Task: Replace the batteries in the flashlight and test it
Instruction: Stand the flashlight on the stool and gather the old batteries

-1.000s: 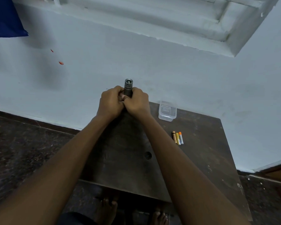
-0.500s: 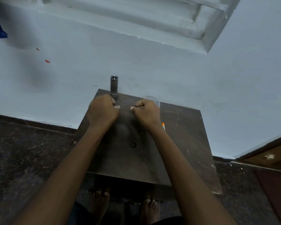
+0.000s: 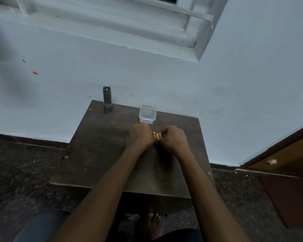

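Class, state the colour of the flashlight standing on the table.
Dark grey metal flashlight, head view.

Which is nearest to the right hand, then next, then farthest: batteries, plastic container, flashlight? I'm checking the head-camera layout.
1. Batteries: at the right hand, between both hands.
2. Plastic container: just beyond the hands, toward the wall.
3. Flashlight: upright at the table's far-left edge.

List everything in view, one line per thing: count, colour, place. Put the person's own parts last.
flashlight: one, dark grey, upright at table's far left edge
plastic container: one, clear, far side of table
batteries: count unclear, orange and yellow, between the hands
table: one, dark brown, against wall
wall: pale blue, behind table
window frame: one, white, above
left hand: closed at batteries
right hand: closed at batteries
foot: bare, under table
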`<control>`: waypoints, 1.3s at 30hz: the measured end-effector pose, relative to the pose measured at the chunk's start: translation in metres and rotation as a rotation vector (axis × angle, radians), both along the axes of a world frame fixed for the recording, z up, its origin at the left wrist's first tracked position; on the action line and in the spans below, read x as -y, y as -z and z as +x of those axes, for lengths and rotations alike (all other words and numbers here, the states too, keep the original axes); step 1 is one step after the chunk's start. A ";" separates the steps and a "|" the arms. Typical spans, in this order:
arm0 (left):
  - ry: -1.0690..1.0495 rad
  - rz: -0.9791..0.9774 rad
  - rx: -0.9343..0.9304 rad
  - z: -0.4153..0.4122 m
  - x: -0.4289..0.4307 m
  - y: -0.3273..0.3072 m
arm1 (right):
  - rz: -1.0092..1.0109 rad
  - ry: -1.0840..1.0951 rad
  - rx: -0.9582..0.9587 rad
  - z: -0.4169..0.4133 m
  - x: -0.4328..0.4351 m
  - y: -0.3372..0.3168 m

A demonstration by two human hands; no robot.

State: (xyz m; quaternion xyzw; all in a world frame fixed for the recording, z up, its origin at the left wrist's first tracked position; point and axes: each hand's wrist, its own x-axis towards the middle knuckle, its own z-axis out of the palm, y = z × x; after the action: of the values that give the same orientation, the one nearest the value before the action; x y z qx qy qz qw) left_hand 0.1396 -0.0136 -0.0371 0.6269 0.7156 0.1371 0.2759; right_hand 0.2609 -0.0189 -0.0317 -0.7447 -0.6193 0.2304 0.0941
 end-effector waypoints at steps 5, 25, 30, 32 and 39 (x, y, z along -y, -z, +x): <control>0.029 0.087 -0.101 0.001 -0.002 0.006 | 0.024 -0.017 0.048 -0.002 -0.005 0.003; 0.358 0.231 -0.521 -0.017 -0.098 -0.025 | 0.320 -0.046 0.008 0.001 -0.041 -0.024; 0.181 0.298 -0.277 -0.033 -0.101 -0.022 | 0.296 -0.125 0.072 -0.014 -0.073 -0.026; 0.127 0.290 -0.236 -0.041 -0.100 -0.022 | 0.261 -0.159 0.127 -0.022 -0.083 -0.023; 0.045 0.246 -0.175 -0.044 -0.088 -0.015 | 0.173 -0.272 0.294 -0.034 -0.100 -0.013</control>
State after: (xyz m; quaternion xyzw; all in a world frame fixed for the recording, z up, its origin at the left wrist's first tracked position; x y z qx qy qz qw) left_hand 0.0958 0.0745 -0.0217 0.6815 0.7004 0.1623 0.1366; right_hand 0.2268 0.0808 -0.0192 -0.6692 -0.7384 0.0759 0.0342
